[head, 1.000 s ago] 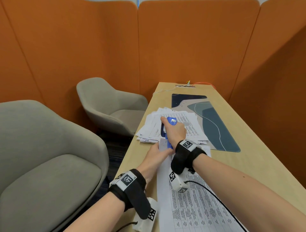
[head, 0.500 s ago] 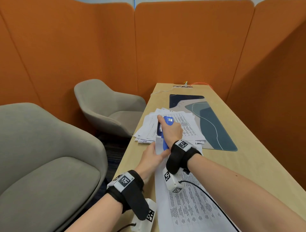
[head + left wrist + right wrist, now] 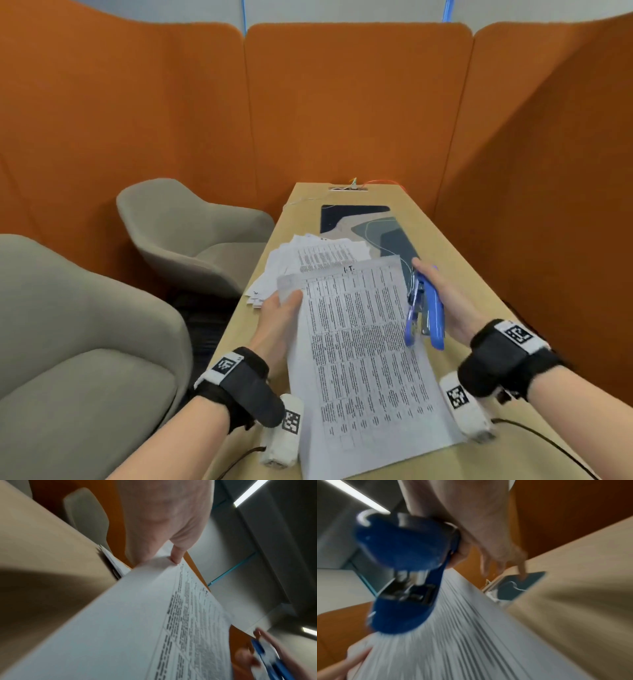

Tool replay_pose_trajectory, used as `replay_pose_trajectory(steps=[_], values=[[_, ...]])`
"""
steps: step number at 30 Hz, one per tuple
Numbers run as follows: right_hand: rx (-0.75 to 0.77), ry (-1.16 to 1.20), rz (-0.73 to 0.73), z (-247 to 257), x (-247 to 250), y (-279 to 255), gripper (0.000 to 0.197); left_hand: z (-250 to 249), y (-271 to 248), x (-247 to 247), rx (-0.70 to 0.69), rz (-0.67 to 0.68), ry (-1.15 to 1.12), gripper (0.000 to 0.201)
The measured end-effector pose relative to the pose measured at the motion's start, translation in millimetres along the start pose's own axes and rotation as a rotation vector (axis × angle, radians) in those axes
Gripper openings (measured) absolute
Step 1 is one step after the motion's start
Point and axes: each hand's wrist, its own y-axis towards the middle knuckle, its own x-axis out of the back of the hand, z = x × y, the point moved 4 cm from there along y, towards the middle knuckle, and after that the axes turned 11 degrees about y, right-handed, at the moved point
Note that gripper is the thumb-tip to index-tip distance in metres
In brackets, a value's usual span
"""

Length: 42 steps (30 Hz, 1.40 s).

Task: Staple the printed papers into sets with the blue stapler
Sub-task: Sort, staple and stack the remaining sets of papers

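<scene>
— Two hands up close, what does each one hold?
— Left hand (image 3: 279, 320) pinches the upper left corner of the printed set (image 3: 363, 353), thumb on top of the sheet and fingers hidden beneath it. Right hand (image 3: 445, 301) has its fingers wrapped around the blue stapler (image 3: 426, 313), just beside the right edge of that set.
— Is the stapler on the paper?
— From the head view it sits beside the edge, its two arms parted; whether it touches the sheet I cannot tell, since the right wrist view is blurred.
— And where does the set lie?
— Its near end rests on the wooden table (image 3: 479, 301), the far end lifted by the left hand.
— Farther back?
— Loose printed papers (image 3: 308, 255) fanned on the table, overlapping a dark desk mat (image 3: 356, 219). Grey armchairs (image 3: 191, 233) stand to the left, orange partition panels (image 3: 342, 102) behind.
</scene>
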Motion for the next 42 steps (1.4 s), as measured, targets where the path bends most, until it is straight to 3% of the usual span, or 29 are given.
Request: replay_pose_trajectory(steps=[3,6,9,11,14,17,22,25,27,29,30,32,35,37,42], values=[[-0.105,-0.041,0.051,-21,21,-34,0.047,-7,5,-30,0.044,0.084,-0.073,0.017],[-0.141,-0.171,-0.105,-32,50,-41,0.061,3,20,-62,0.118,0.092,0.100,0.032],[-0.184,-0.202,-0.264,-38,93,-35,0.077,9,44,-79,-0.050,0.001,0.721,0.047],[-0.210,-0.212,-0.345,-31,120,-33,0.069,10,57,-81,-0.175,-0.015,1.142,0.051],[-0.262,-0.300,-0.482,-16,154,-25,0.059,24,77,-74,-0.078,0.170,1.470,0.063],[-0.277,-0.445,-0.549,-5,175,-5,0.069,36,94,-68,-0.054,0.295,1.557,0.066],[-0.341,-0.569,-0.538,-6,173,19,0.065,46,114,-62,-0.087,0.277,1.598,0.051],[-0.332,-0.611,-0.545,-12,171,33,0.088,44,119,-61,-0.130,0.310,1.619,0.040],[-0.334,-0.807,-0.591,-13,175,42,0.109,37,120,-61,-0.181,0.354,1.649,0.029],[-0.267,-1.065,-0.630,-1,162,40,0.109,29,121,-58,-0.186,0.403,1.673,0.030],[-0.213,-1.065,-0.624,5,147,34,0.100,25,124,-54,-0.182,0.419,1.677,0.032],[-0.121,-0.811,-0.491,5,120,29,0.073,21,129,-45,-0.212,0.424,1.681,0.030],[-0.220,-0.465,-0.217,-12,82,25,0.048,14,131,-37,-0.271,0.375,1.713,0.016],[-0.298,-0.392,-0.130,-27,63,25,0.046,10,131,-33,-0.304,0.281,1.741,0.021],[-0.419,-0.362,-0.119,-59,43,26,0.060,7,129,-25,-0.335,0.059,1.686,0.015]])
